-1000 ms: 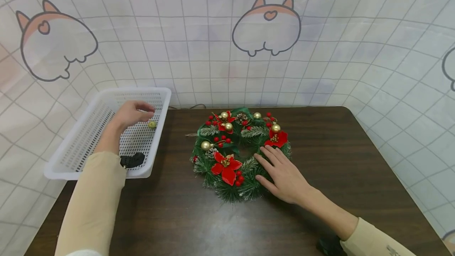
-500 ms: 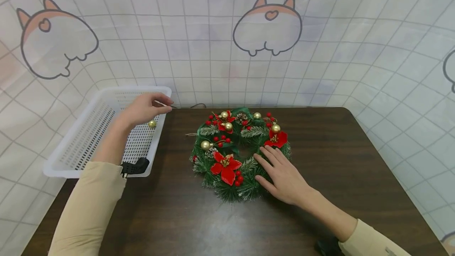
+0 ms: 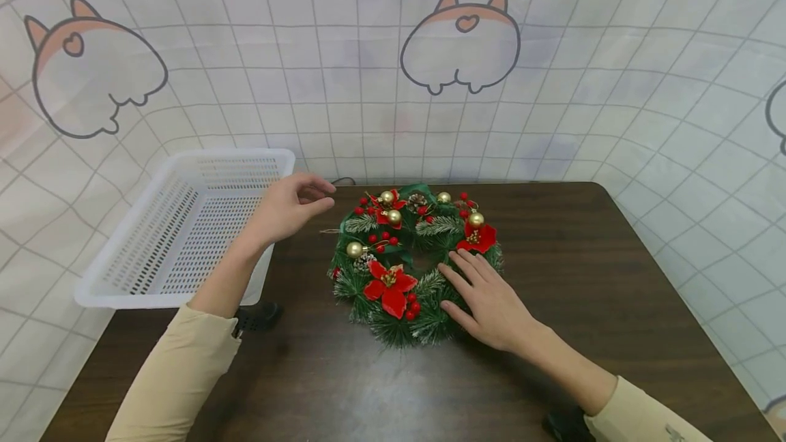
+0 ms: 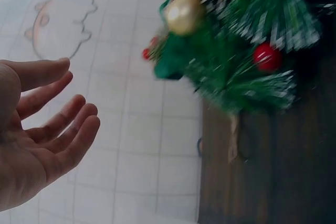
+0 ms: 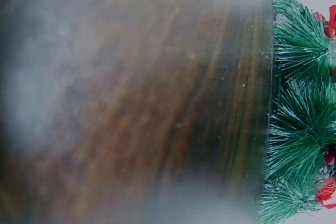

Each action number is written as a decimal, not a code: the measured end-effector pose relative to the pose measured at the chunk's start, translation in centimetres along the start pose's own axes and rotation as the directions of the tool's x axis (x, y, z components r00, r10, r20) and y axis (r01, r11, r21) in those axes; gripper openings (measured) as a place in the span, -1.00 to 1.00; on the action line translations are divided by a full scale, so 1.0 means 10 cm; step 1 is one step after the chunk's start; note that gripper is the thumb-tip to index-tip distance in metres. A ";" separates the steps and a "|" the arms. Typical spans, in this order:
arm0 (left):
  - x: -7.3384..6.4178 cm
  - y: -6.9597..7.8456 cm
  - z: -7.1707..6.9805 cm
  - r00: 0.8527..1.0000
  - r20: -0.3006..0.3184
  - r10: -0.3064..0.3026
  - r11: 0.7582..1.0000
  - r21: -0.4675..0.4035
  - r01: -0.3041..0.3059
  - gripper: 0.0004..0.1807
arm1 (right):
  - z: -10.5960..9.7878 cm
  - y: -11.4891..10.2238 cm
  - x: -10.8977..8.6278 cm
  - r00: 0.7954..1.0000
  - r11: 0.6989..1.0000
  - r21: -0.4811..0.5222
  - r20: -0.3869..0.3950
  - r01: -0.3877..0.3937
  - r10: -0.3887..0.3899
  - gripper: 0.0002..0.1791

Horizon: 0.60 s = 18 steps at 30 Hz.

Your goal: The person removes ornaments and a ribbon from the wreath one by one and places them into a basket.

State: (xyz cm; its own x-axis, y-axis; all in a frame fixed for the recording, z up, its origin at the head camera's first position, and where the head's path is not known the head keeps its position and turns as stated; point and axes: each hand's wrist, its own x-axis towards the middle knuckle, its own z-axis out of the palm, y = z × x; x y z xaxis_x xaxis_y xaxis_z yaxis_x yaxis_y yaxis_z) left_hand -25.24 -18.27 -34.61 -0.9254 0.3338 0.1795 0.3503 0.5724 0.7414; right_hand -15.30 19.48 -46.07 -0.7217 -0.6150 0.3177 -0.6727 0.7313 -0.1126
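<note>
A green Christmas wreath (image 3: 353, 288) with red flowers, red berries and golden balls (image 3: 354, 249) lies on the dark wooden table. My left hand (image 3: 285, 207) hovers at the right rim of the white basket, left of the wreath. In the left wrist view its fingers (image 4: 81, 135) are loosely bent with nothing between them, and the wreath's edge (image 4: 226, 77) is to their right. On the wreath's right front side rests my right hand (image 3: 491, 305), fingers spread and nearly straight. The right wrist view shows only green needles (image 5: 302, 124) and blurred tabletop, not the hand.
The white perforated basket (image 3: 113, 299) stands at the left of the table. A twine loop (image 3: 329, 231) sticks out from the wreath's left side. Behind the table hangs a white gridded cloth (image 3: 344, 108); a thin dark cord (image 3: 344, 180) shows at the back edge.
My left hand has come from inside the basket rightward over its rim toward the wreath. The golden ball seen in the basket earlier is now out of sight behind it. My right hand has stayed put.
</note>
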 end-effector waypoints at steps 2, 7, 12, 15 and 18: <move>-0.03 0.01 0.08 1.000 0.001 0.005 1.000 -0.013 -0.005 -0.74 | 0.00 0.00 0.00 1.000 1.000 -0.003 0.002 -0.002 0.002 -0.29; -0.10 -0.02 0.27 1.000 0.010 0.013 0.999 -0.043 -0.013 -0.77 | -0.01 0.00 0.00 1.000 1.000 -0.003 0.002 -0.001 0.001 -0.29; -0.14 -0.10 0.38 0.999 0.029 0.028 0.997 -0.068 -0.026 -0.77 | -0.01 -0.01 0.00 1.000 1.000 -0.005 -0.001 0.003 -0.003 -0.30; -0.17 -0.12 0.43 0.998 0.050 0.039 0.996 -0.081 -0.035 -0.78 | -0.01 -0.01 0.01 1.000 1.000 -0.007 0.000 0.000 0.000 -0.30; -0.21 -0.13 0.48 0.996 0.066 0.055 0.994 -0.097 -0.048 -0.79 | -0.02 -0.02 0.01 1.000 1.000 -0.008 0.003 -0.001 0.001 -0.30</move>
State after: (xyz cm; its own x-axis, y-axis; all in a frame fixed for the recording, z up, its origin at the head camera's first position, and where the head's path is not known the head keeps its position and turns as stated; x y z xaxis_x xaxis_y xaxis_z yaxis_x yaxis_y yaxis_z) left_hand -23.04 -16.12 -39.04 -0.8931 0.4137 0.1766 0.3790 0.4805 0.7909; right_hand -15.21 19.36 -45.87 -0.7227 -0.6154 0.3146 -0.6709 0.7339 -0.1057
